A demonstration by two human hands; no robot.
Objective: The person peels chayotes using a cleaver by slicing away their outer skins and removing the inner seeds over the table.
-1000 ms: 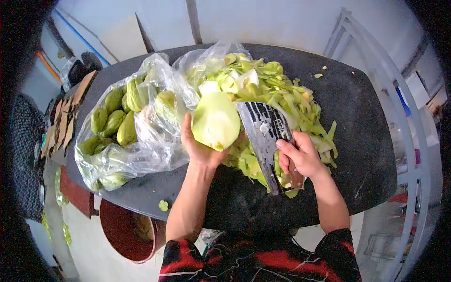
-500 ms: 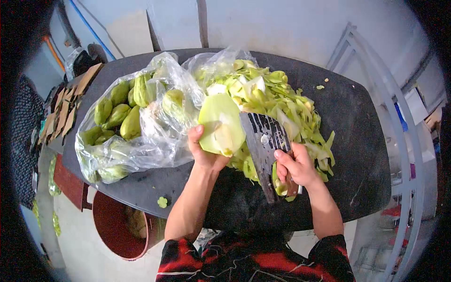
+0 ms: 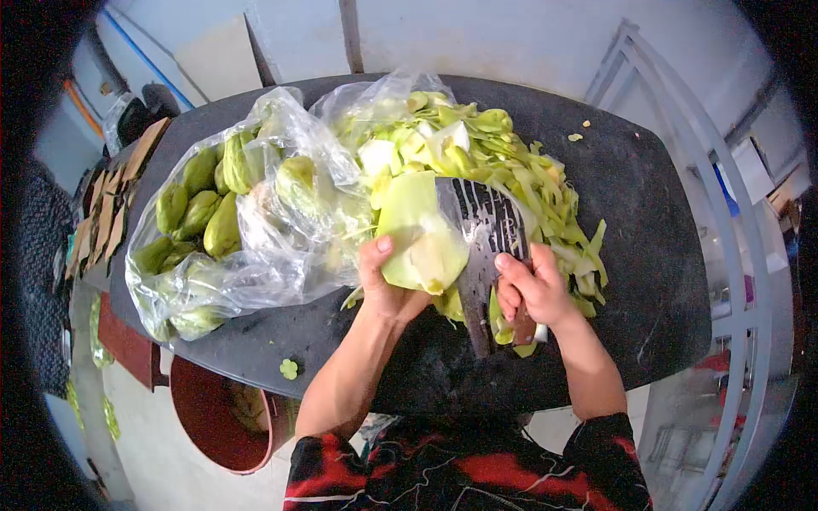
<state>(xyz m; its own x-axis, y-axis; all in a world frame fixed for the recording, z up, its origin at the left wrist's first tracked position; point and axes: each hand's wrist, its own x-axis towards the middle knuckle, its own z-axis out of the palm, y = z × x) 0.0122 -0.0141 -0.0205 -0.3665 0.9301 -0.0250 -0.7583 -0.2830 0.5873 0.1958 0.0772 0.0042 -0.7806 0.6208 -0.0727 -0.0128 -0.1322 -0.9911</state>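
A large peeled pale green chayote (image 3: 419,232) rests in my left hand (image 3: 388,288), its cut face turned up. My right hand (image 3: 538,288) grips the handle of a broad dark knife (image 3: 487,230) with slots in its blade. The blade's upper part lies against the right side of the chayote. Behind both hands spreads a heap of green peelings and pale slices (image 3: 511,170). To the left, a clear plastic bag (image 3: 290,272) holds several whole green chayotes (image 3: 201,213).
The dark table (image 3: 639,255) has small scraps at its back right and a green scrap (image 3: 289,369) near its front left edge. A red bucket (image 3: 217,417) stands below on the floor. Cardboard pieces (image 3: 111,204) lie at the left, and a metal frame (image 3: 733,213) stands at the right.
My left hand has moved right with the chayote, which is now tilted and overlaps the knife. The blade stands more upright than before.
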